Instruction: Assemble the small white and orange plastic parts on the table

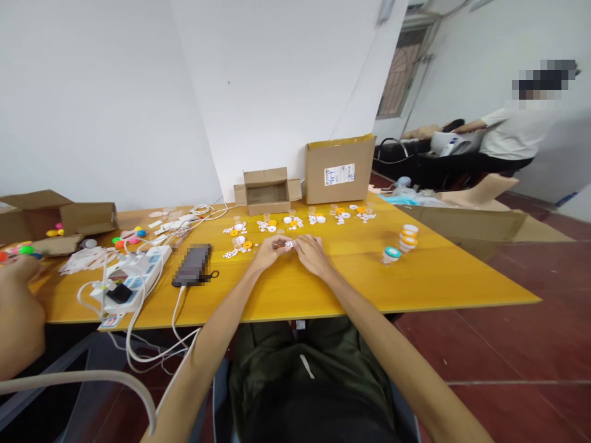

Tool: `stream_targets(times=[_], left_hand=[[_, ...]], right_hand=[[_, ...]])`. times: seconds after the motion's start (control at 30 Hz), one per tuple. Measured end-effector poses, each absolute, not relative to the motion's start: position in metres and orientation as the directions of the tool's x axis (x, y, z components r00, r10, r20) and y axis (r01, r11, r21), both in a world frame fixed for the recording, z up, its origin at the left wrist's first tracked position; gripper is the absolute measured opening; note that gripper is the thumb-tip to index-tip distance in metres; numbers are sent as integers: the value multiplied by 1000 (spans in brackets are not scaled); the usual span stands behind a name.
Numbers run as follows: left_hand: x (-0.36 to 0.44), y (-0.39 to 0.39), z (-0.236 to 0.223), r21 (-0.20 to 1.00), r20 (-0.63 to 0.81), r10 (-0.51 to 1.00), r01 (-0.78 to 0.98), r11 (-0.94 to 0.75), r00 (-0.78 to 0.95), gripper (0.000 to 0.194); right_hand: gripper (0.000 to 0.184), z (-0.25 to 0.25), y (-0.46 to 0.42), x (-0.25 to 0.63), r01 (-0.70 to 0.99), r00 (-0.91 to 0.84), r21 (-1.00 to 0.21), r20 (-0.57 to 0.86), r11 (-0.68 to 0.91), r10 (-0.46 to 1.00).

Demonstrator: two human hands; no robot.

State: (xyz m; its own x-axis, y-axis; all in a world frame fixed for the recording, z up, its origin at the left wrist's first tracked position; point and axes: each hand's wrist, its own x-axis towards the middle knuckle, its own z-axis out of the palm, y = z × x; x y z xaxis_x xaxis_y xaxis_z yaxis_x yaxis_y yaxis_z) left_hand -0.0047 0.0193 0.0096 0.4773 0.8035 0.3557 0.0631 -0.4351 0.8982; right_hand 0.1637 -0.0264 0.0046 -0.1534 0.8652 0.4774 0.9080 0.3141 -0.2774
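Over the middle of the yellow table, my left hand [271, 251] and my right hand [310, 251] meet, fingers curled in. Between their fingertips is a small white disc with dark holes [289, 244]; the left fingers partly cover whatever else is beside it. Beyond the hands lie small groups of white and orange round parts [272, 226] with clear plastic cups [266, 218]. To the left of my left hand is another group with an orange ring [247, 245]. Off to the right stand a teal-lidded clear jar [391, 255] and a stack of orange-and-white-lidded jars [409, 239].
An open small carton [268, 192] and a large cardboard box [340, 171] stand at the back. On the left are a phone [192, 264], a power strip [138, 280] with cables and another person's hand [18, 277]. A person [517, 132] sits far right.
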Motion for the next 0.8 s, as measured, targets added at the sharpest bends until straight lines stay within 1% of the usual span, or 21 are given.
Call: stream_targets(times=[0.17,0.4,0.5,0.67,0.73,0.8], left_hand=[[-5,19,11,891,362,798,73,-449,482,23],[-4,19,11,900,349,788,51,-432,508,19],[-2,18,10,888,362,795,79,-452,487,20],[-3,17,10,812,409,807,233,-535,425,17],[-5,16,9,752,433,802,326,-573,411,16],[-8,15,8,668,459,783,419,-616,420,17]], right_hand=[[39,4,-25,165,904,-152,-290,471,315,869],[43,9,-28,164,890,-135,-339,439,303,888],[43,9,-29,164,890,-129,-339,456,305,881],[39,8,-30,163,902,-99,-313,517,296,850],[35,8,-30,162,913,-74,-305,532,273,843],[31,7,-30,162,922,-51,-296,547,249,836]])
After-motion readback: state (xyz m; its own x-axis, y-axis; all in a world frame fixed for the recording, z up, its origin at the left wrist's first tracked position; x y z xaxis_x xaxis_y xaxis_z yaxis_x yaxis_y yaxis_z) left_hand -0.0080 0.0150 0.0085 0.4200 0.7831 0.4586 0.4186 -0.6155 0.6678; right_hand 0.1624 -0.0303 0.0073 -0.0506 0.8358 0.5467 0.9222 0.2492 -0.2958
